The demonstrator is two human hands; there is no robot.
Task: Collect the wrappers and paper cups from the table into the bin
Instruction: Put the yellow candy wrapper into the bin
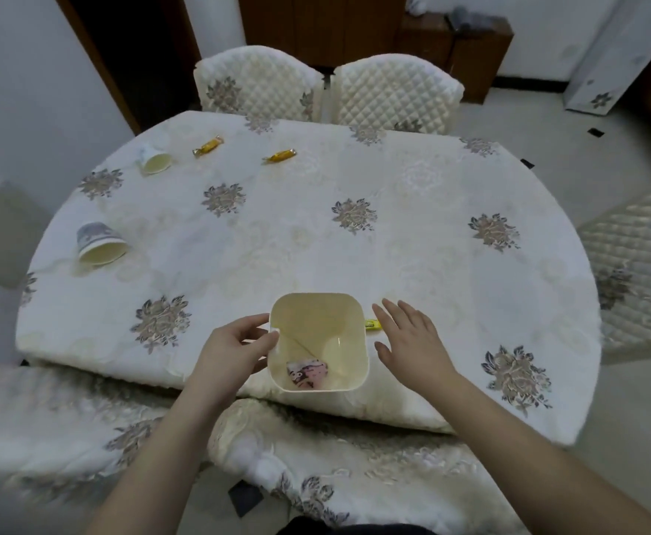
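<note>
A cream square bin point(318, 307) stands at the table's near edge, with a pink patterned wrapper point(308, 374) lying at its bottom. My left hand point(235, 347) grips the bin's left rim, thumb over the edge. My right hand point(408, 341) hovers just right of the bin with fingers spread, holding nothing. A yellow wrapper point(372, 324) peeks out between the bin and that hand. Two paper cups lie tipped over on the left: one near point(100, 243), one farther back point(154, 160). Two orange candy wrappers point(208, 145) point(280, 156) lie toward the far side.
The oval table point(354, 245) wears a cream floral cloth. Two quilted chairs point(258, 84) point(395, 92) stand at its far side, another point(640, 260) at the right, and covered seats point(316, 457) lie below the near edge.
</note>
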